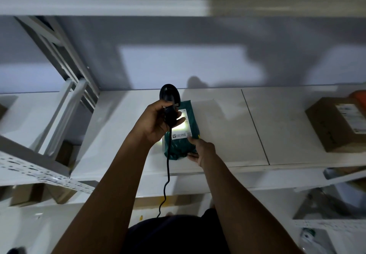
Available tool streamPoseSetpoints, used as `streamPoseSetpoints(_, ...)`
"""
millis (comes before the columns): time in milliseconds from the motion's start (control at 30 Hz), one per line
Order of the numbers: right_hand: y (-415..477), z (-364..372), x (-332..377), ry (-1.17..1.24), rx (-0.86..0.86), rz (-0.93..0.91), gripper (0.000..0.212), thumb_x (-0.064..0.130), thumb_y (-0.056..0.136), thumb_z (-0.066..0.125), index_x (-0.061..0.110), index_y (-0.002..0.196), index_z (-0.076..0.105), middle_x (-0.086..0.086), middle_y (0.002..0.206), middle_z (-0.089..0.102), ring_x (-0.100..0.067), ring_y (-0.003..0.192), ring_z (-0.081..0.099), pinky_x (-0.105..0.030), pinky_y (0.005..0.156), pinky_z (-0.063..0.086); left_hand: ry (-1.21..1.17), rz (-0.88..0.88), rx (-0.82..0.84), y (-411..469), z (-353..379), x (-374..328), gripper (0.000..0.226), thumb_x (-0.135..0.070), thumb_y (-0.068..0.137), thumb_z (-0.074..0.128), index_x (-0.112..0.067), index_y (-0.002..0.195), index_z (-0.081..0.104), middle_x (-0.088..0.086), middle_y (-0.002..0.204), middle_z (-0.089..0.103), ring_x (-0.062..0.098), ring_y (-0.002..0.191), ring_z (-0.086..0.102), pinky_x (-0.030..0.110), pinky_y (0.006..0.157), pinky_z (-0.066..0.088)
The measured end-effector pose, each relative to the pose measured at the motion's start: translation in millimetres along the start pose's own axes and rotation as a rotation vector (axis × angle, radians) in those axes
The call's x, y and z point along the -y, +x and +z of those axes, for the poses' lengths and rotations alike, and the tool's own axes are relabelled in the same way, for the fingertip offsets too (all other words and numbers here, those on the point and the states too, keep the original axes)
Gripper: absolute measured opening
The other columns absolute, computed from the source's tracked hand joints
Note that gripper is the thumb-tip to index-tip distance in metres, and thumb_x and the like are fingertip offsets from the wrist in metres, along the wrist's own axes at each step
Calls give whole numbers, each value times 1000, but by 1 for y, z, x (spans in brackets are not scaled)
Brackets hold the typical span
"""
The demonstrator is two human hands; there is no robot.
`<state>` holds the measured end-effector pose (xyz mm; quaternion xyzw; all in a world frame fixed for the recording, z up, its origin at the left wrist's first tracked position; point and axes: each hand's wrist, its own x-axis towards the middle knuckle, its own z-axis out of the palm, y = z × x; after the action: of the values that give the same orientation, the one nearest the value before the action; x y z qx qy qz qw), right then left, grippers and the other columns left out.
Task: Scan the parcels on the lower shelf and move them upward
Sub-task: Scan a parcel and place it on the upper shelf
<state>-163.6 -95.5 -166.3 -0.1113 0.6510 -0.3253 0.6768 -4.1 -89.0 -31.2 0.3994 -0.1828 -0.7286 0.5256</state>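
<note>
Left hand [156, 123] curled round the scanner [170, 103], beam on the green parcel [178, 148] lying flat on the white shelf [227, 134]; my right hand [202, 150] pinches its near corner. Biggest worry: that slick parcel could slide off the shelf edge as I lift. Smaller: glare may wash out the label [179, 135]. Smallest: the dangling cable [168, 166] might snag.

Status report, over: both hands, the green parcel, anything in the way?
Left hand grips scanner, light on green parcel. Right hand holds its near edge on shelf. Cardboard box far right, not in the way.
</note>
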Motion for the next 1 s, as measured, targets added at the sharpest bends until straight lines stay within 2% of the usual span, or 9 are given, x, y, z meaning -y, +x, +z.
streamPoseSetpoints(167, 1, -1, -1, -1, -7, 13, 55, 22, 80, 86, 2, 115, 49, -19, 116, 56, -35, 98, 64, -50, 94, 58, -19, 10, 18, -1, -6, 0, 27, -8, 93, 55, 4, 117, 56, 17, 86, 59, 24, 74, 66, 40, 76, 62)
streamPoseSetpoints(467, 2, -1, -3, -15, -11, 4, 55, 24, 79, 87, 2, 115, 50, -17, 110, 58, -34, 94, 64, -50, 93, 58, -22, 28, 68, -3, -13, 0, 22, -9, 90, 54, 3, 108, 58, 17, 89, 58, 24, 78, 66, 40, 77, 62)
streamPoseSetpoints(567, 1, -1, -3, -5, -14, -2, 53, 23, 80, 86, 2, 113, 50, -17, 109, 58, -33, 93, 64, -47, 88, 59, -8, 23, 83, -2, -14, 0, 23, -9, 90, 54, 3, 110, 57, 16, 87, 58, 23, 74, 66, 41, 78, 62)
streamPoseSetpoints(733, 0, -1, -4, -1, -13, -3, 58, 24, 79, 87, 2, 120, 51, -17, 114, 58, -32, 87, 65, -46, 84, 60, -35, -3, 76, -1, -17, 1, 39, -13, 80, 61, 3, 116, 56, 17, 91, 59, 23, 78, 67, 41, 77, 61)
streamPoseSetpoints(1000, -2, 0, -4, -15, -27, -7, 65, 27, 77, 88, 2, 124, 51, -14, 105, 59, -32, 90, 66, -48, 87, 60, -24, 4, 69, 2, -27, 2, 22, -10, 83, 60, 2, 101, 62, 16, 88, 64, 24, 80, 67, 41, 80, 62)
